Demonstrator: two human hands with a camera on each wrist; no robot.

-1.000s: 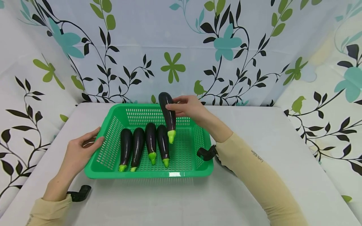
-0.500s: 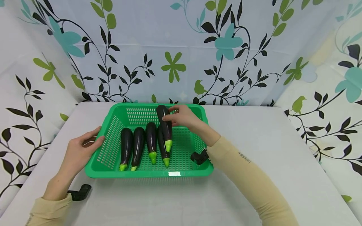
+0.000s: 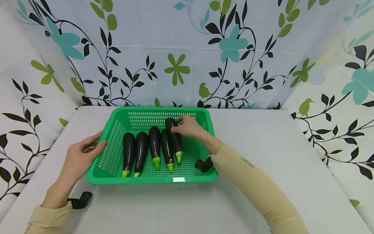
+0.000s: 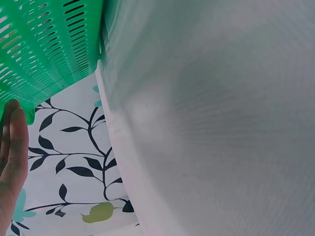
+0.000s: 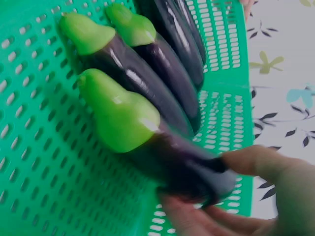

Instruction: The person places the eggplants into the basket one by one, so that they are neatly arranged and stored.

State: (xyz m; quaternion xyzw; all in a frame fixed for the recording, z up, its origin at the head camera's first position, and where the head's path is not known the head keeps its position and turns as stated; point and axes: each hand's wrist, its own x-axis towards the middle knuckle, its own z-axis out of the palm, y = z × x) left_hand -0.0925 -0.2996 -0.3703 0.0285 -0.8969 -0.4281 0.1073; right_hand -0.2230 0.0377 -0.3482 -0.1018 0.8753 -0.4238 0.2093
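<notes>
My right hand (image 3: pixel 190 126) pinches the upper, rounded end of a dark purple eggplant (image 3: pixel 176 140) with a green stem cap. This eggplant is low inside the green basket (image 3: pixel 152 179), at the right end of a row, its cap toward me. The right wrist view shows the thumb on one side of the eggplant (image 5: pixel 167 152) and fingers on the other. To its left lie several more eggplants (image 3: pixel 154 143) side by side, caps also toward me. My left hand (image 3: pixel 80 156) rests at the basket's left rim, its fingers extended against the outside in the left wrist view.
The perforated basket stands on a white-covered table (image 3: pixel 146 208). Behind it hangs a curtain (image 3: pixel 131 39) printed with leaves and flowers. Black wrist mounts (image 3: pixel 81 200) stick out below both hands. The basket's right part shows bare mesh floor (image 3: pixel 190 162).
The right hand has lowered its eggplant from above the basket's back rim into the basket, past the fourth eggplant and beside it on the right. The left hand stays at the rim.
</notes>
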